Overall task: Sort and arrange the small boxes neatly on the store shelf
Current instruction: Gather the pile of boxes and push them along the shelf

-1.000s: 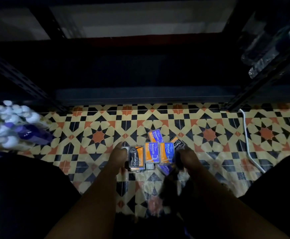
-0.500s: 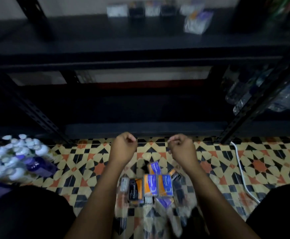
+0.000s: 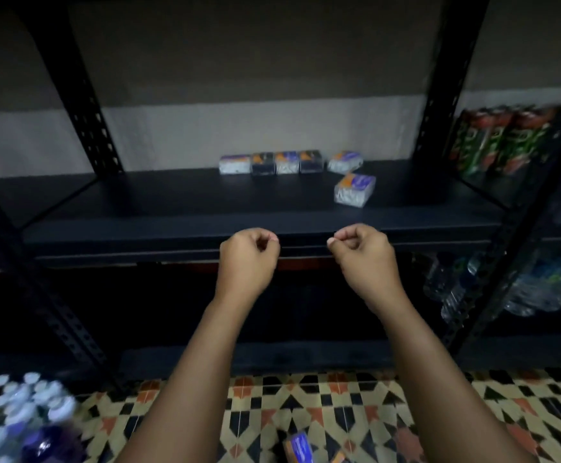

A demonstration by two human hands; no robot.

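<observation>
Both hands: your left hand (image 3: pixel 247 253) and right hand (image 3: pixel 362 252) curled, seemingly empty. Small orange-and-purple boxes (image 3: pixel 270 163) row beyond your knuckles on the black metal shelf (image 3: pixel 172 198); straighten the stray box (image 3: pixel 354 189) forward-right.

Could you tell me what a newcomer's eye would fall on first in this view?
Probably the two raised fists, left hand and right hand, curled and empty before the dark shelf. Next, the row of small boxes at the shelf's back, with a stray box lying askew nearer the front. Below, the patterned floor tiles stand out.
</observation>
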